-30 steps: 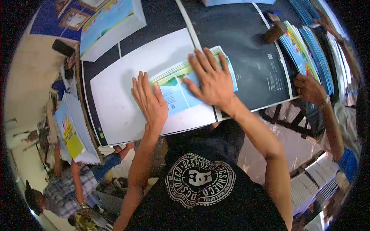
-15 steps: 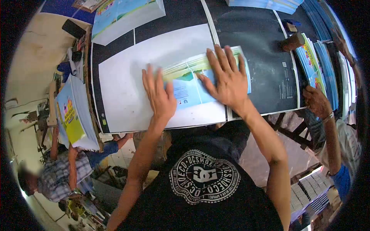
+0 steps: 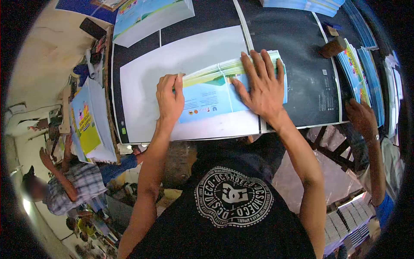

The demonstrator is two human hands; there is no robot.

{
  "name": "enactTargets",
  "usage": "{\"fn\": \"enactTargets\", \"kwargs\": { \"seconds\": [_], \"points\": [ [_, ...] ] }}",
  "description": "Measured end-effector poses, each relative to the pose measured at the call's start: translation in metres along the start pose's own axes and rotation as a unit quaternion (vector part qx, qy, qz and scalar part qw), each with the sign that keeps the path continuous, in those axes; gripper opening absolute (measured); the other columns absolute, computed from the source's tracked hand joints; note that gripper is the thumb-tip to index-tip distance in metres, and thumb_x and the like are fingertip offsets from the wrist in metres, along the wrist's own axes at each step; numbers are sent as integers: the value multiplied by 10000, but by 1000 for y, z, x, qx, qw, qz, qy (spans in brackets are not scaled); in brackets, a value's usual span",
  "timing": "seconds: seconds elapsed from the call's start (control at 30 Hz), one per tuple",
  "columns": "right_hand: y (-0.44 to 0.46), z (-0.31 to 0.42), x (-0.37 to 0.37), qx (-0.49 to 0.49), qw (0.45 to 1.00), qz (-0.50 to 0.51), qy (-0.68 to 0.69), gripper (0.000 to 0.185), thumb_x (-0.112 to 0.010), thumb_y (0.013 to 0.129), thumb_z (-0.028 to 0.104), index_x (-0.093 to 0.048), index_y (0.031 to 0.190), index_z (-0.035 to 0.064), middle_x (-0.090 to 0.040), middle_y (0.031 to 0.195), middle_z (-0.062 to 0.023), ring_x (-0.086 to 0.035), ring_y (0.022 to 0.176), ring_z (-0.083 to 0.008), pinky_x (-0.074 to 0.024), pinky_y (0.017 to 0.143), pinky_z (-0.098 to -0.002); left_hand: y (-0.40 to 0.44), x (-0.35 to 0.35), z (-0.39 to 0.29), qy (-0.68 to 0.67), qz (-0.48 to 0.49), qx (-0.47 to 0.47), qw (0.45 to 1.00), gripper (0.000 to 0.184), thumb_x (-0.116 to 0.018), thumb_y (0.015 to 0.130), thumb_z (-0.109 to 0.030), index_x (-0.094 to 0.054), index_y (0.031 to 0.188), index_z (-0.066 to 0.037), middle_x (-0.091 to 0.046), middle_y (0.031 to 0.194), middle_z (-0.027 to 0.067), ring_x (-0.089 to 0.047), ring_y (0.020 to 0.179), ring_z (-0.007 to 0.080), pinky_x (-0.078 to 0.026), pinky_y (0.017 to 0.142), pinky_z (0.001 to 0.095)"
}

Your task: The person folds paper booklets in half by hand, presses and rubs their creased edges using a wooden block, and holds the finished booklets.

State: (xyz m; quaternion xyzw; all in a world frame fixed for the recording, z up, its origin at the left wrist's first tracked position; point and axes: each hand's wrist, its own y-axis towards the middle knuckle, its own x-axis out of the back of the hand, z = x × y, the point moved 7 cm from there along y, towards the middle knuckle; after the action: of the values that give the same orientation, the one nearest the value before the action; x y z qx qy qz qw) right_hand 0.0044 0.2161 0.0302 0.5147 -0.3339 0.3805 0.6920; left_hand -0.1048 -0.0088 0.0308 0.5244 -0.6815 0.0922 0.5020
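Note:
A blue and green printed sheet stack (image 3: pixel 207 96), folded or layered, lies on a large white sheet (image 3: pixel 146 97) on the dark table. My right hand (image 3: pixel 264 88) rests flat on its right part, fingers spread and pointing away from me. At the stack's left edge is my left hand (image 3: pixel 170 97), its fingers bent and drawn together against the edge and corner. Whether those fingers pinch any sheets is too small to tell. Several layered edges show along the stack's far side.
Tall printed stacks (image 3: pixel 155 21) stand at the back left. A brown cylindrical block (image 3: pixel 333 47) sits near more booklets (image 3: pixel 354 71) at the right, beside a co-worker's hand (image 3: pixel 361 117). Another person (image 3: pixel 75 185) is at the lower left, near a stack of printed covers (image 3: pixel 88 125).
My left hand has gone from flat with spread fingers to bent fingers at the stack's left edge. My right hand stays on the stack. The view has shifted, moving the table rightward in frame.

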Motion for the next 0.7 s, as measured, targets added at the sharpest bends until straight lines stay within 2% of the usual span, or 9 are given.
{"fn": "enactTargets", "kwargs": {
  "seconds": [0.17, 0.37, 0.47, 0.57, 0.67, 0.7],
  "points": [
    [-2, 2, 5, 11, 1000, -18, -5, 583, -591, 895, 498, -549, 1357, 146, -534, 1358, -103, -424, 1332, -310, -230, 1123, -535, -11, 12, -10, 11, -117, -59, 991, 119, -619, 925, -78, -678, 833, -31, -628, 737, 83, -574, 688, 262, -413, 716, 371],
    [-12, 1, 6, 20, 996, -76, 40, 577, -629, 874, 486, -565, 1343, 157, -523, 1339, -100, -382, 1342, -312, -193, 1134, -495, -28, 27, -22, 4, -202, -163, 966, 104, -642, 895, -34, -647, 791, -35, -597, 701, 62, -539, 621, 236, -391, 691, 352],
    [-13, 2, 8, 26, 996, -73, 36, 579, -648, 858, 508, -575, 1338, 194, -523, 1330, -102, -377, 1342, -319, -177, 1133, -491, -26, 26, -20, -20, -183, -135, 973, 114, -638, 895, -28, -643, 782, -25, -596, 703, 73, -544, 645, 253, -392, 685, 367],
    [-9, 4, 8, 19, 999, -47, 19, 582, -651, 853, 527, -580, 1337, 212, -515, 1340, -106, -377, 1343, -325, -183, 1130, -498, -17, 11, 2, -68, -91, -24, 993, 81, -616, 905, -24, -659, 841, 2, -618, 789, 103, -570, 714, 254, -425, 735, 372],
    [-6, 2, 6, 10, 999, -31, 18, 598, -647, 851, 541, -577, 1344, 211, -501, 1358, -116, -369, 1351, -336, -195, 1129, -508, -14, 14, 4, -139, -123, 5, 983, 172, -520, 968, -47, -646, 1047, 39, -644, 969, 117, -602, 870, 227, -470, 825, 363],
    [-5, 2, 5, 7, 999, -29, 20, 604, -646, 850, 545, -575, 1347, 208, -496, 1364, -120, -366, 1355, -340, -199, 1128, -512, -15, 14, 6, -144, -128, 21, 981, 199, -544, 953, -50, -606, 1119, 42, -643, 996, 122, -604, 880, 223, -471, 839, 354]
  ]
}}
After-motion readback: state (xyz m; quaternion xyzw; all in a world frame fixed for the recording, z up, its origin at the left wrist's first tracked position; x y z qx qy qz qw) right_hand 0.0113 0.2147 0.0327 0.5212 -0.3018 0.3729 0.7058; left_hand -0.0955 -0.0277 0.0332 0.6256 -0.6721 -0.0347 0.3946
